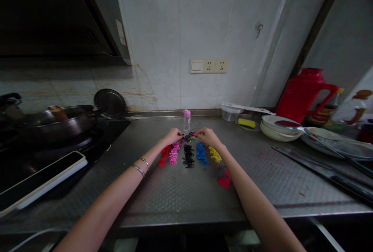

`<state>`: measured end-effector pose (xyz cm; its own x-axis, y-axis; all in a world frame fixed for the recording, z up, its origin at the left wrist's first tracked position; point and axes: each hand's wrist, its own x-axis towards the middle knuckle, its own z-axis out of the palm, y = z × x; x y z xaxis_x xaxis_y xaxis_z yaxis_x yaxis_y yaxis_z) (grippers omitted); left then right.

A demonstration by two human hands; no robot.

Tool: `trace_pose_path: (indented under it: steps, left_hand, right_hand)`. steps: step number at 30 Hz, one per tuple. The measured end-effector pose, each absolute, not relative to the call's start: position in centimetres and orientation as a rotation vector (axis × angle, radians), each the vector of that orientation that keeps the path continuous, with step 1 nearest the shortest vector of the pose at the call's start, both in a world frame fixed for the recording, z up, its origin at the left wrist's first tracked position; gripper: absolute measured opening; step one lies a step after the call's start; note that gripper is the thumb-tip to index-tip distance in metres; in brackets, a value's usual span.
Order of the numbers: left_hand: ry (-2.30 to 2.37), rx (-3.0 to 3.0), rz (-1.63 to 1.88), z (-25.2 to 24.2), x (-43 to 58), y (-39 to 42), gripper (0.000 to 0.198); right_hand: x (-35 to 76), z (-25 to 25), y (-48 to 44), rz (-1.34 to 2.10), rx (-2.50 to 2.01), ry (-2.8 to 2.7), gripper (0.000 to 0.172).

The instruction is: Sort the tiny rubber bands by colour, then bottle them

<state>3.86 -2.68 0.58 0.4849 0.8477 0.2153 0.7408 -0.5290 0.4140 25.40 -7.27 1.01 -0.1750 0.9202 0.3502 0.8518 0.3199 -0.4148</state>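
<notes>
A small mixed heap of coloured rubber bands (190,137) lies on the metal counter between my two hands. My left hand (173,135) pinches at the heap's left edge, fingers closed on bands too small to count. From the other side my right hand (208,137) does likewise at the right edge. Nearer me, single-colour rows of bands are laid out: red (164,155), pink (175,153), black (189,156), blue (201,154) and yellow (215,154). Just behind the heap stands a clear little bottle (187,123) with a pink cap.
A red flat piece (224,181) lies by my right forearm. On the left are a pan (58,125) on the stove and a white-edged phone-like slab (43,182). To the right sit stacked bowls (278,133), a yellow sponge (246,123), a long knife (314,168) and a red jug (303,94).
</notes>
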Motion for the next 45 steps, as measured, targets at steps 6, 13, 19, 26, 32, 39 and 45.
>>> trace_pose_path:
  steps: [6,13,19,26,32,39,45]
  left_hand:
    - [1.353,2.447,0.616,1.2,3.7,-2.7,0.025]
    - [1.376,2.432,0.627,1.0,3.6,-1.7,0.023]
    - [1.348,2.402,0.722,0.9,3.9,-1.4,0.021]
    - [1.209,2.433,0.683,1.3,7.6,-2.7,0.023]
    - [1.144,2.482,0.614,0.8,12.8,-3.7,0.023]
    - [1.102,2.496,0.646,0.7,13.6,-3.9,0.033]
    - [1.255,2.329,0.884,1.3,7.7,-2.3,0.035]
  right_hand:
    - [25.7,1.5,-7.2,0.174,-1.547,-2.019,0.026]
    - [26.2,2.5,-7.3,0.171,-1.541,-2.007,0.026]
    - [27.2,3.3,-7.4,0.172,-1.555,-2.065,0.026]
    - [30.1,2.6,-7.1,0.159,-1.628,-2.025,0.026]
    - [31.4,2.7,-7.9,0.154,-1.666,-2.021,0.026]
    - [32.0,2.9,-8.5,0.125,-1.694,-2.029,0.027]
    - [31.8,2.7,-8.1,0.089,-1.772,-2.088,0.027]
